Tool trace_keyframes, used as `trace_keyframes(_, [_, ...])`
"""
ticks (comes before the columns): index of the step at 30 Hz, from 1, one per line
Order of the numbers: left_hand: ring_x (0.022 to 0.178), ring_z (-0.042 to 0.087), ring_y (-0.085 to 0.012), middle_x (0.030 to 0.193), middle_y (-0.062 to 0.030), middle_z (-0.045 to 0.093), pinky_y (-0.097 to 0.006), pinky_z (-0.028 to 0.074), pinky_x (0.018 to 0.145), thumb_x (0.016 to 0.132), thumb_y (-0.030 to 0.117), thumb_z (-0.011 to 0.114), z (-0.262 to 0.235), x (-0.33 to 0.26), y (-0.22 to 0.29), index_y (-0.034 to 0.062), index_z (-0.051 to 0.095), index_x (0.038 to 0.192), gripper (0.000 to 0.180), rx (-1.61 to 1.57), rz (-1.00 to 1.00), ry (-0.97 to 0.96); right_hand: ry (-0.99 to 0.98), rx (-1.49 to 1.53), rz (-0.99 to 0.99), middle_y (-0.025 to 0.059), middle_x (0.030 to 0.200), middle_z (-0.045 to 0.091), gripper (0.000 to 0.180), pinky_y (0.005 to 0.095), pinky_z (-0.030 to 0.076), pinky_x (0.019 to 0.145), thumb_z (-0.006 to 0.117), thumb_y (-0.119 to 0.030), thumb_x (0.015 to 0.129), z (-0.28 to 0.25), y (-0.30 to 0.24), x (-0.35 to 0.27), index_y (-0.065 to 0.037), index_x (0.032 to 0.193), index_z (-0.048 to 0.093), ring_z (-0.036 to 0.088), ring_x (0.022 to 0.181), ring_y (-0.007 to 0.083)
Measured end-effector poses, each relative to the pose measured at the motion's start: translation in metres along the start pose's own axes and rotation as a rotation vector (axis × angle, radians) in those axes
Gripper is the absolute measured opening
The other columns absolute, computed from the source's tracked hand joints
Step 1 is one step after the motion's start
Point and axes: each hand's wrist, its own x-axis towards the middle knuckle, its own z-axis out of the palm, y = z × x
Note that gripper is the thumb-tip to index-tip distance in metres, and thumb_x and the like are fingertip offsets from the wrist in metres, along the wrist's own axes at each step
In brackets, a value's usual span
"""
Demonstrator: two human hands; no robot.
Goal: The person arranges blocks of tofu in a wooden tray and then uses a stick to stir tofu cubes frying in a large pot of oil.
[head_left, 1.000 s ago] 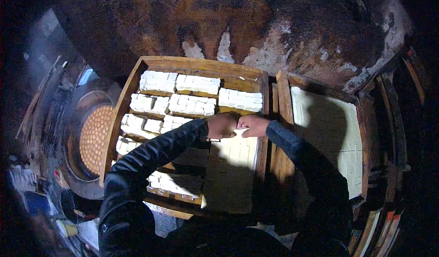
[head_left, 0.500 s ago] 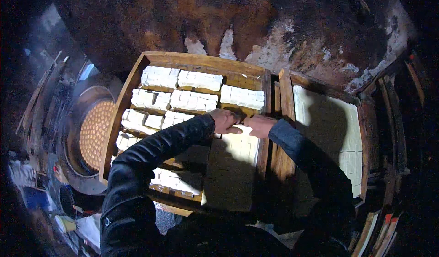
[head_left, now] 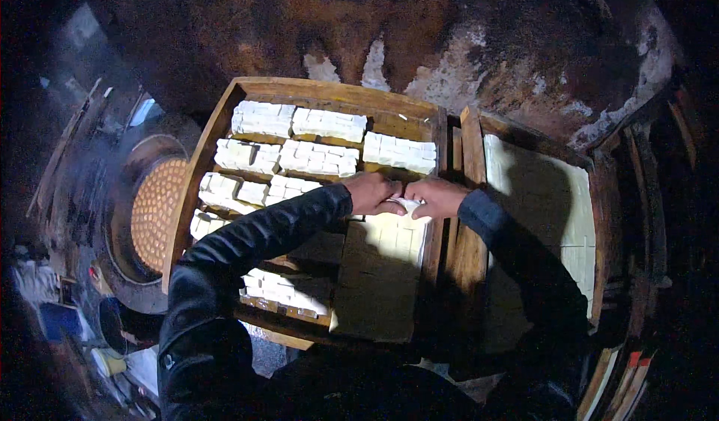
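At frame centre our left hand (head_left: pixel 374 194) and right hand (head_left: pixel 438 197) meet, fingers clamped on a white block (head_left: pixel 410 205) whose slab (head_left: pixel 389 245) runs down-frame.

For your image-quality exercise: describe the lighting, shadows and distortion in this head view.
Head view: light falls mainly on the white blocks; the person's shadow darkens the cut slab below the left hand and right hand; corners are black; the wooden tray edges bow from fisheye.
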Motion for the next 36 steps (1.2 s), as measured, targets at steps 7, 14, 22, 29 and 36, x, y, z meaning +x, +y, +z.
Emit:
trace_keyframes(7, [0.117, 0.047, -0.0431, 0.125, -0.0247, 0.047, -0.049, 0.04, 0.098, 0.095, 0.052, 0.041, 0.037, -0.007, 0.001, 0.0036, 0.053, 0.121, 0.057, 0.159, -0.029, 0.094, 0.01, -0.12, 0.033, 0.0183, 0.105, 0.056, 0.04, 0.0408, 0.043, 0.088, 0.069, -0.021, 0.081, 0.018, -0.003, -0.002, 0.003, 0.11, 0.055, 0.054, 0.104, 0.0338])
trace_keyframes(14, [0.132, 0.033, -0.0467, 0.136, -0.0306, 0.042, -0.051, 0.033, 0.107, 0.097, 0.047, 0.038, 0.071, -0.02, 0.007, -0.0031, 0.048, 0.129, 0.06, 0.27, -0.1, 0.183, 0.039, -0.465, -0.098, 0.0244, 0.109, 0.052, 0.037, 0.0469, 0.04, 0.092, 0.052, -0.025, 0.093, 0.066, -0.007, -0.011, 0.004, 0.116, 0.051, 0.049, 0.106, 0.04])
trace_keyframes(22, [0.105, 0.054, -0.0405, 0.115, -0.0256, 0.055, -0.049, 0.047, 0.086, 0.094, 0.039, 0.047, 0.066, -0.043, 0.041, -0.0033, 0.057, 0.111, 0.047, 0.266, -0.05, 0.276, 0.113, -0.123, 0.32, 0.0251, 0.1, 0.058, 0.048, 0.0481, 0.044, 0.085, 0.054, -0.032, 0.092, 0.067, -0.055, -0.023, 0.008, 0.118, 0.048, 0.055, 0.097, 0.0435])
trace_keyframes(29, [0.109, 0.053, -0.0362, 0.12, -0.0236, 0.054, -0.049, 0.042, 0.088, 0.093, 0.054, 0.04, 0.049, -0.038, 0.029, 0.0023, 0.056, 0.117, 0.06, 0.464, -0.114, 0.311, -0.168, -0.054, 0.295, 0.0265, 0.117, 0.055, 0.057, 0.0441, 0.044, 0.093, 0.063, -0.04, 0.084, 0.035, -0.028, 0.003, 0.005, 0.117, 0.051, 0.053, 0.111, 0.0393])
trace_keyframes(36, [0.112, 0.051, -0.0302, 0.118, -0.0121, 0.058, -0.048, 0.036, 0.091, 0.089, 0.064, 0.037, 0.048, -0.031, 0.015, 0.0118, 0.058, 0.121, 0.065, 0.464, -0.158, 0.219, -0.147, 0.084, 0.236, 0.0186, 0.112, 0.059, 0.064, 0.0378, 0.045, 0.09, 0.072, -0.041, 0.076, 0.037, -0.006, 0.011, 0.002, 0.12, 0.052, 0.056, 0.105, 0.0298])
